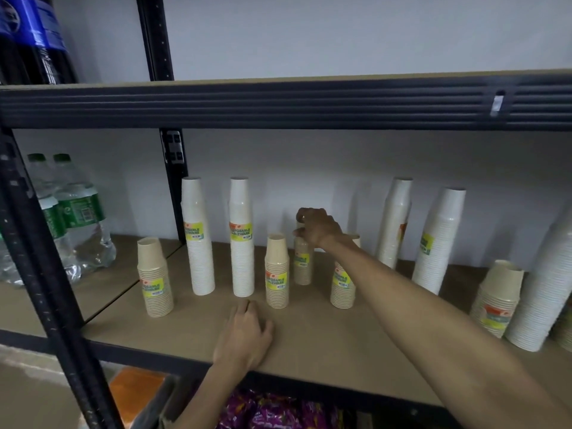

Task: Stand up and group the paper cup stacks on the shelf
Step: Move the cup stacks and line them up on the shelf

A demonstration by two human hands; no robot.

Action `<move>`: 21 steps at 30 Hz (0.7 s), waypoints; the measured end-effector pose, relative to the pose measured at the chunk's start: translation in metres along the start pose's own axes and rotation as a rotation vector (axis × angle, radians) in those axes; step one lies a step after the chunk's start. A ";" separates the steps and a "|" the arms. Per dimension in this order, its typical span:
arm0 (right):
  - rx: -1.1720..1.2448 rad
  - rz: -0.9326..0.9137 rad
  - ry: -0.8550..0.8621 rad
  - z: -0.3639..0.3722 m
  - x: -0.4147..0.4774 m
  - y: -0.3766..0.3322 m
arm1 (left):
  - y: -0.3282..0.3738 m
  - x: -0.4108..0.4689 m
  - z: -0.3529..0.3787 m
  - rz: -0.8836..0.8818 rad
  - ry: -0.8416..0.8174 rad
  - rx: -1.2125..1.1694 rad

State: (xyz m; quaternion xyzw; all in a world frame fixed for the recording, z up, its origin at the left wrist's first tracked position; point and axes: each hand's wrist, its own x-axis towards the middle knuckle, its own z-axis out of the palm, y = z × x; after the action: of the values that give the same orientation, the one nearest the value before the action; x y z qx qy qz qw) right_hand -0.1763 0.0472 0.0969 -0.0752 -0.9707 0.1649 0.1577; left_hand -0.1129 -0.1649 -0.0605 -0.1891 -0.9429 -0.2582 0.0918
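Paper cup stacks stand upright on the brown shelf board (pixel 309 332). Two tall white stacks (pixel 198 243) (pixel 242 243) are at the left, with short beige stacks (pixel 154 280) (pixel 277 274) beside them. My right hand (pixel 317 227) grips the top of a beige stack (pixel 302 267) further back. Another beige stack (pixel 342 286) stands partly behind my right forearm. To the right are two more tall white stacks (pixel 396 224) (pixel 439 243), a short beige stack (pixel 498 295) and a large white stack (pixel 544 292). My left hand (pixel 244 332) rests flat on the shelf board near its front edge.
Green-capped water bottles (pixel 71 212) stand on the neighbouring shelf at the left, behind a black upright post (pixel 40 274). A dark shelf beam (pixel 278 103) runs overhead, with dark soda bottles (pixel 31 38) above it. Purple packets (pixel 272 413) lie on the level below.
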 end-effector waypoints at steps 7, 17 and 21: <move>-0.087 -0.037 -0.086 -0.002 0.012 0.007 | 0.003 -0.001 -0.002 0.027 0.027 0.045; 0.325 -0.154 0.534 -0.035 -0.100 0.026 | 0.012 -0.018 -0.013 0.200 0.005 0.008; 0.547 0.065 0.633 0.012 -0.156 0.063 | 0.040 -0.016 -0.010 0.378 -0.116 0.078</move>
State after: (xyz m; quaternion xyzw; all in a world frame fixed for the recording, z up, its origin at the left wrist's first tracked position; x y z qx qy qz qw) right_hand -0.0276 0.0713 0.0201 -0.1080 -0.7921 0.3900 0.4570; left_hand -0.0818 -0.1431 -0.0383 -0.3737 -0.9036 -0.1885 0.0913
